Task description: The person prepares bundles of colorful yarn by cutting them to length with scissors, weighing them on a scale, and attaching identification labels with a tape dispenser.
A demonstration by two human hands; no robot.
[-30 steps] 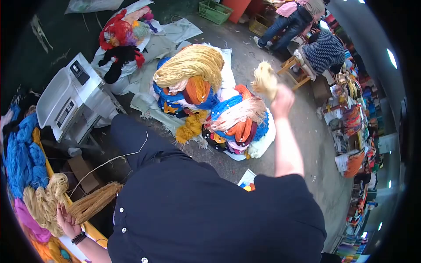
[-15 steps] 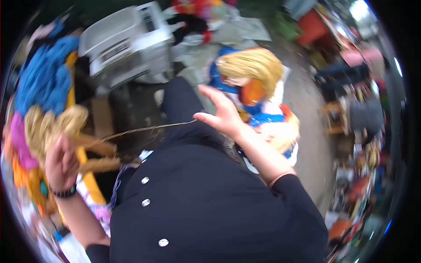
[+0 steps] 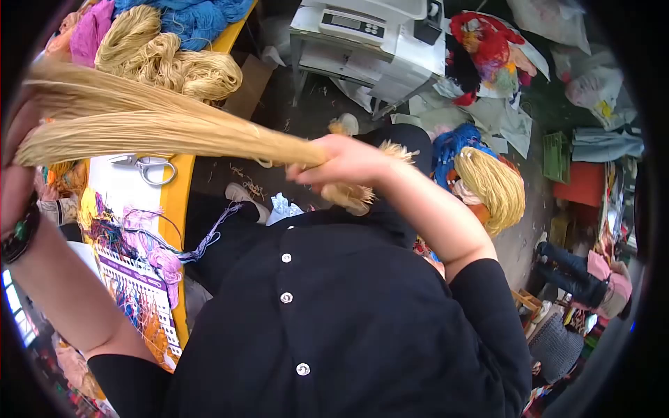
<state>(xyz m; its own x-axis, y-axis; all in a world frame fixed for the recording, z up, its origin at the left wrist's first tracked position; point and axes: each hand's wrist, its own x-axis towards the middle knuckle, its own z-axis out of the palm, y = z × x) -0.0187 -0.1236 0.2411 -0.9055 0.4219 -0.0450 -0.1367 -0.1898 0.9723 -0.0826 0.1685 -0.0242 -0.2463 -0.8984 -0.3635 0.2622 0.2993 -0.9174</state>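
A long skein of tan thread (image 3: 181, 132) stretches in two parts between my hands, above the table edge and my lap. My right hand (image 3: 345, 164) is closed around its narrow end, and frayed cut ends (image 3: 401, 152) stick out past the fist. At the left edge of the view my left hand (image 3: 22, 132), with a dark beaded bracelet at the wrist, grips the wide far end; its fingers are partly hidden. Below the skein, grey-handled scissors (image 3: 145, 166) lie on the table (image 3: 178, 216). More tan skeins (image 3: 167, 66) rest beyond it.
Blue yarn (image 3: 195, 24), tangled purple threads (image 3: 164, 265) and a thread sample card (image 3: 129, 270) lie on the table. Ahead stands a digital scale (image 3: 352, 29). Yarn bundles (image 3: 491, 184) sit on my right. A person in pink (image 3: 613, 282) is farther right.
Before, a single thin strand ran between my hands and my right hand was open. Now both hands hold a thick tan skein, and the view has turned toward the table.
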